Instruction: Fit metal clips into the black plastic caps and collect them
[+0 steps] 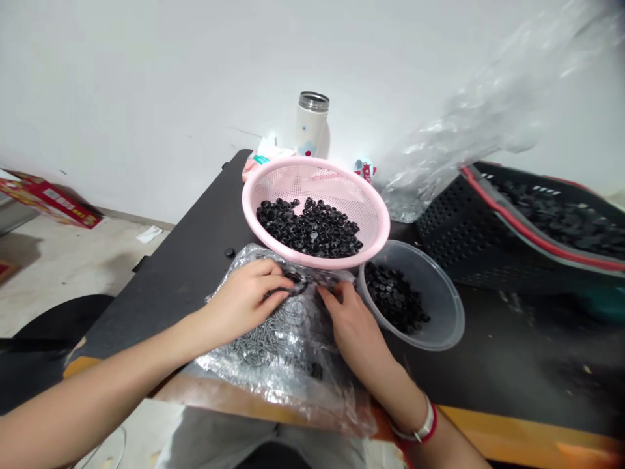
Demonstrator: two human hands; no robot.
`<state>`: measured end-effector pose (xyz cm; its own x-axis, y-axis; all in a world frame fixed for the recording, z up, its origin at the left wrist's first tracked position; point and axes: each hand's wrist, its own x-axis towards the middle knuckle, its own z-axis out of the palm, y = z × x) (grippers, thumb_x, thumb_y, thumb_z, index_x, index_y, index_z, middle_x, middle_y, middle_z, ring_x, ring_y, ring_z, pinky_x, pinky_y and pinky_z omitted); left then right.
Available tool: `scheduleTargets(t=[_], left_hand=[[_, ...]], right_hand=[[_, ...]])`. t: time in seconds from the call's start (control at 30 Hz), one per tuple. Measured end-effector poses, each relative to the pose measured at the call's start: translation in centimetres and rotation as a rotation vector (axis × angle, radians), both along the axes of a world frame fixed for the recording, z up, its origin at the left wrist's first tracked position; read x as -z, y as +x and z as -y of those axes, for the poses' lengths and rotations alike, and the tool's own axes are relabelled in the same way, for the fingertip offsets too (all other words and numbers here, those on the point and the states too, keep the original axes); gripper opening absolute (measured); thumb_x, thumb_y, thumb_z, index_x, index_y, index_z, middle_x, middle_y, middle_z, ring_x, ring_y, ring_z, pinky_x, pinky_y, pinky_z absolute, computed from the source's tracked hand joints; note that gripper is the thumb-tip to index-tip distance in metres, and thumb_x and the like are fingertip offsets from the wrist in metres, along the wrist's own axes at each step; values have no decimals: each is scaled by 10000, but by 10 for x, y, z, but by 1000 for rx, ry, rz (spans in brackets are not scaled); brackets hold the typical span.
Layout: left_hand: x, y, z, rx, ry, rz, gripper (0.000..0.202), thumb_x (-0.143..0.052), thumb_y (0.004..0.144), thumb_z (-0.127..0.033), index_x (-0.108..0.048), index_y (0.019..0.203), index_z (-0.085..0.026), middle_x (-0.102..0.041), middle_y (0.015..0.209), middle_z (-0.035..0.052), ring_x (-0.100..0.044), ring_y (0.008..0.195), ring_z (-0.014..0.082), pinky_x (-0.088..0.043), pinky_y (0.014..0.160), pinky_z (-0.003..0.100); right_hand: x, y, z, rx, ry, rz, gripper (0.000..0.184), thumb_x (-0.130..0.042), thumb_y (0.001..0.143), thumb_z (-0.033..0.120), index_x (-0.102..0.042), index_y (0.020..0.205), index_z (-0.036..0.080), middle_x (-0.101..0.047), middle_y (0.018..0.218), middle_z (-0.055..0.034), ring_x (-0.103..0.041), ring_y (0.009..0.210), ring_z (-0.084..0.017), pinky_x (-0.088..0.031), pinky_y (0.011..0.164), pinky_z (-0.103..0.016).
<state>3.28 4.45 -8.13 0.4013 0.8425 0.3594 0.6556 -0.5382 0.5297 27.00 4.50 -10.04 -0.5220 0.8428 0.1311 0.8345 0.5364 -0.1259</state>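
From the head camera, the left hand (241,303) and right hand (349,329) both work on a clear plastic bag (288,371) lying at the near edge of the dark surface (146,306) and drooping over it. The bag holds many small grey screws (273,342). The left grip is narrow, its fingers (271,277) curled down on the bag beside a black ring (296,284), but whether they pinch anything cannot be told. The right grip is also narrow, its fingertips (326,296) pressing on the bag's far side; whether it holds the plastic cannot be told.

Just beyond the hands, a pink plastic colander (312,172) full of black ring-shaped pieces (310,228) sits tilted on the rim of a clear plastic bowl (432,306) that holds more of them (393,296). One black piece (229,253) lies alone on the surface, left of the colander. Toward the right edge sits a black perforated basket (452,225) with a red rim, also holding black pieces (561,218).
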Motion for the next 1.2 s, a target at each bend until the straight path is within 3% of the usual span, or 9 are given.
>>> scheduleTargets(t=[0.1, 0.23, 0.37, 0.4, 0.57, 0.73, 0.93, 1.03, 1.2], left_hand=[[3, 3, 3, 16, -53, -189, 161, -572, 906, -187, -728, 942, -176, -589, 852, 58, -570, 839, 217, -486, 754, 356], [4, 6, 5, 2, -74, -342, 133, -623, 866, -209, -716, 941, -151, -582, 855, 78, -558, 848, 252, -476, 749, 386], [7, 7, 5, 22, -103, -347, 119, -586, 875, -178, -702, 882, -154, -602, 843, 80, -572, 835, 256, -468, 735, 388], [7, 7, 4, 24, -99, -340, 118, -580, 872, -168, -697, 862, -156, -607, 832, 76, -574, 826, 252, -463, 729, 382], [7, 7, 6, 5, -33, -337, 145, -542, 872, -129, -650, 778, -152, -620, 781, 61, -575, 782, 228, -445, 708, 359], [3, 8, 8, -17, -38, -309, 180, -493, 914, -142, -625, 793, -153, -638, 774, 58, -589, 766, 226, -444, 702, 360], [3, 7, 7, -30, -50, -219, 188, -466, 942, -166, -623, 840, -160, -657, 765, 48, -605, 752, 222, -444, 694, 352], [3, 6, 7, -27, -52, -166, 196, -456, 948, -173, -635, 871, -156, -670, 768, 50, -619, 749, 219, -459, 685, 343], [3, 6, 6, -1, -151, 52, 195, -507, 910, -134, -685, 983, -159, -734, 872, 59, -684, 780, 197, -503, 684, 302]], right_hand=[[-5, -2, 4, -49, 17, -36, 534, -373, 820, -46, -559, 1294, 116, -527, 1135, -190, -593, 943, -259, -566, 749, -370], [-30, 0, 13, -171, 186, -305, 425, -417, 899, 41, -565, 1281, 153, -551, 1131, -158, -596, 950, -218, -544, 787, -324], [-57, 26, 0, -26, 393, -406, 325, -495, 922, 127, -633, 1205, 208, -623, 1069, -118, -599, 977, -231, -496, 875, -370], [-60, 36, -8, 27, 377, -359, 297, -489, 932, 165, -648, 1180, 202, -638, 1070, -119, -603, 987, -243, -491, 887, -389], [-55, 83, -48, 193, -43, -44, 320, -522, 901, 250, -662, 1166, 137, -662, 1153, -150, -638, 1029, -288, -491, 903, -408], [-48, 85, -56, 216, -339, 144, 438, -658, 823, 235, -619, 1253, 160, -669, 1190, -148, -660, 996, -266, -482, 829, -323], [-50, 76, -57, 192, -411, 210, 180, -595, 786, 105, -714, 903, 174, -704, 946, -87, -652, 805, -194, -425, 703, -254], [-51, 77, -55, 212, -440, 216, 232, -552, 794, 101, -730, 917, 186, -704, 896, -80, -649, 781, -193, -420, 680, -253], [-52, 78, -49, 190, -344, 180, 223, -613, 825, 224, -732, 1010, 188, -670, 1076, -108, -644, 909, -217, -440, 741, -261]])
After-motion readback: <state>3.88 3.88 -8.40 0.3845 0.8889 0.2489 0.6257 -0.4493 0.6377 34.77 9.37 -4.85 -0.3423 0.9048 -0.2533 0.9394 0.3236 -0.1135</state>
